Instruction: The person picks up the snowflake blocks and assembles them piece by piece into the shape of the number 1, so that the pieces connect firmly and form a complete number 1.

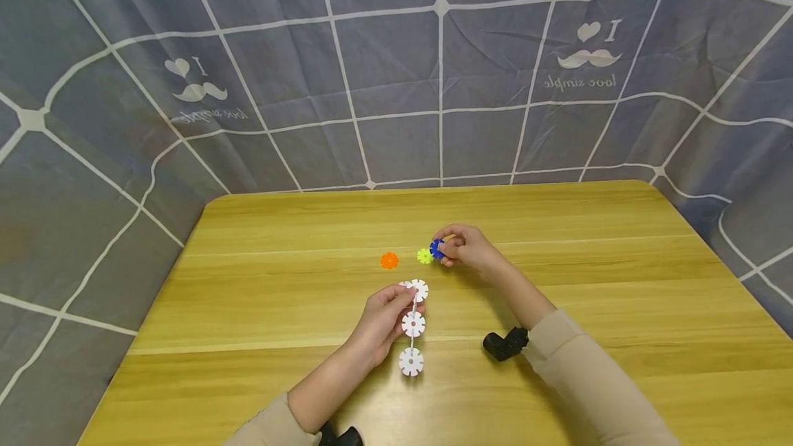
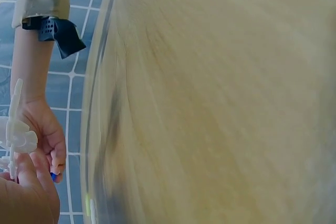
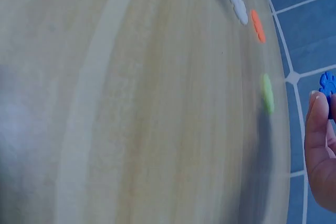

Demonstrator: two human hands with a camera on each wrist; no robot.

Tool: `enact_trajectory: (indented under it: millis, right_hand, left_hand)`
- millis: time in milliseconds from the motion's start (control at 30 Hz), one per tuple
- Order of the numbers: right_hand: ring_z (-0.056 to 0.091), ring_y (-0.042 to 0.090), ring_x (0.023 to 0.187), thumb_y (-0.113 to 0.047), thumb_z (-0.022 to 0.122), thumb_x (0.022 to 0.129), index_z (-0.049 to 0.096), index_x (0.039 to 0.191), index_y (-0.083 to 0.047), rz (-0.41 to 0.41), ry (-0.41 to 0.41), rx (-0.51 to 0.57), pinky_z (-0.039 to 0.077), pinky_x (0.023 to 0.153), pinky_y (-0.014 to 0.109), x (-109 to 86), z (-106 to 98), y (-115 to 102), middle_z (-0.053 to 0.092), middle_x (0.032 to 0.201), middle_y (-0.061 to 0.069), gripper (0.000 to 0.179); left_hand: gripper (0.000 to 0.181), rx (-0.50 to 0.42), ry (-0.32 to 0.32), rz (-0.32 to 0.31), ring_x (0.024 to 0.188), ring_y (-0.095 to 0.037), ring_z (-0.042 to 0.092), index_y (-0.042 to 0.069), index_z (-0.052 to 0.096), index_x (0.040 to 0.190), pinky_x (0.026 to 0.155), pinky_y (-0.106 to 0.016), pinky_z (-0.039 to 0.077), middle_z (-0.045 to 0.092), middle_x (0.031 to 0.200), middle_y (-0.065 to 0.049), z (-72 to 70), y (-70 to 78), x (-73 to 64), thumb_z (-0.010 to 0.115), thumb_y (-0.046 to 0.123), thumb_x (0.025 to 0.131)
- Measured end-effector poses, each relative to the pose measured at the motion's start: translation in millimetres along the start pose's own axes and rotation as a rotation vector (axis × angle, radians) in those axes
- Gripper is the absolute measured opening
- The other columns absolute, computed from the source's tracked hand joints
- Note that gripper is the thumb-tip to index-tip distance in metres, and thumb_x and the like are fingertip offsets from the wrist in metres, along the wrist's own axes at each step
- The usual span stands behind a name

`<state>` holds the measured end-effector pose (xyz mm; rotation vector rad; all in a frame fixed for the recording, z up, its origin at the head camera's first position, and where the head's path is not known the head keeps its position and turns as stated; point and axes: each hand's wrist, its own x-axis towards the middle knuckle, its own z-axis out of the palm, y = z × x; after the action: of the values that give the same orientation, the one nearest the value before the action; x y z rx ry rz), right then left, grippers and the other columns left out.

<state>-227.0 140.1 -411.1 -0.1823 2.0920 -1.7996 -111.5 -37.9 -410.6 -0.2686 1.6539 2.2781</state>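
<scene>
My left hand point(image 1: 379, 322) pinches a chain of white notched plastic discs point(image 1: 413, 324), linked edge to edge and seen alternately face-on and edge-on. Its lower end hangs toward the near side of the table. Farther forward, my right hand point(image 1: 471, 251) pinches a small blue notched disc point(image 1: 436, 248) between thumb and fingers. In the right wrist view the blue disc point(image 3: 326, 84) shows above the tabletop. A yellow-green disc point(image 1: 424, 255) lies flat just left of the blue one, and an orange disc point(image 1: 389, 261) lies farther left.
A white disc point(image 3: 237, 2) lies on the table near the orange one. Black wrist mounts point(image 1: 504, 344) are by both sleeves. The wooden table point(image 1: 279, 226) ends at a grey curtain point(image 1: 396, 74) with white lines.
</scene>
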Motion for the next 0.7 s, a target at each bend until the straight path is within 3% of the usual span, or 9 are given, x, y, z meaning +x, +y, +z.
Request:
enact_trajectory:
  millis: [300,700]
  right_hand:
    - [0.058,0.013,0.064,0.004,0.046,0.095,0.046,0.116,0.01,-0.008,-0.056,0.072,0.05,0.059,0.018,-13.1,3,-4,0.058,0.076,0.005,0.022]
    - [0.056,0.013,0.066,0.006,0.046,0.093,0.047,0.112,0.008,-0.047,-0.198,0.154,0.05,0.063,0.02,-24.6,17,-7,0.06,0.078,0.003,0.019]
  left_hand:
    - [0.013,-0.001,-0.003,-0.004,0.071,-0.007,0.061,-0.001,0.058,0.093,0.061,-0.017,0.052,0.062,0.081,-0.003,0.9,0.5,-0.3,0.055,0.012,0.094]
    - [0.012,0.006,-0.007,0.0,0.07,-0.007,0.061,0.0,0.058,0.092,0.059,-0.016,0.051,0.062,0.078,-0.002,1.8,1.1,0.5,0.055,0.012,0.094]
